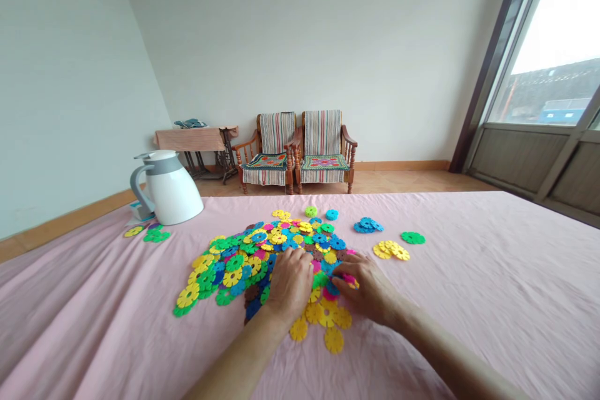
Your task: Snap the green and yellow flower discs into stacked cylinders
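A spread-out heap of notched plastic flower discs in yellow, green, blue, pink and brown lies on the pink cloth. Over the heap's near middle, my left hand is closed, knuckles up and fingers curled down; its fingertips are hidden, and so is anything in them. Just to the right, my right hand is closed around a few pink and yellow flower discs, thumb towards the heap. Yellow discs lie on the cloth below and between the hands.
A white and grey jug stands at the back left, with green discs near it. Small groups of blue discs and yellow discs lie right of the heap, beside a green disc. Two wooden armchairs stand beyond the table.
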A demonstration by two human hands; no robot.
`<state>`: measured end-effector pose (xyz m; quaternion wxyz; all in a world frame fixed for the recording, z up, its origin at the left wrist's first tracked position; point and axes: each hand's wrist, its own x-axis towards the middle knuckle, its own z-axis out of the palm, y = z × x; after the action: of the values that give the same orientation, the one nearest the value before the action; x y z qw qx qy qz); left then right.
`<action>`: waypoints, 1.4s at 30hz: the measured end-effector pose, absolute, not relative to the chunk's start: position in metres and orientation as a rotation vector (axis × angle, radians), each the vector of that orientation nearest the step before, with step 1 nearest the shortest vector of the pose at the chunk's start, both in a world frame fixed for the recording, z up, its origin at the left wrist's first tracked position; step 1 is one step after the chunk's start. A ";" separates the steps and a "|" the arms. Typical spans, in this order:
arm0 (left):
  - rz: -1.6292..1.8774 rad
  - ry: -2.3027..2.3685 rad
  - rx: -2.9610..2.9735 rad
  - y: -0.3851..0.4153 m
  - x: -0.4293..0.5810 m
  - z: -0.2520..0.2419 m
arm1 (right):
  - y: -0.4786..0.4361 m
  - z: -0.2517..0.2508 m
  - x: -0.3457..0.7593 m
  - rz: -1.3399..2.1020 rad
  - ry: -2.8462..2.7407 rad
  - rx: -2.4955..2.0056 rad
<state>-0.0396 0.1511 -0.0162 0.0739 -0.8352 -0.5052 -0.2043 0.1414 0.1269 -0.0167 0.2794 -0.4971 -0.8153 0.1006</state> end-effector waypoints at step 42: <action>-0.702 -1.546 -2.497 0.152 -0.042 -0.017 | 0.191 -0.036 0.148 0.064 -2.214 -1.549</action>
<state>-0.0420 0.1523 -0.0171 0.0609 -0.8254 -0.5110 -0.2321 0.1484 0.1907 -0.0356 0.2176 -0.5594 -0.7995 0.0232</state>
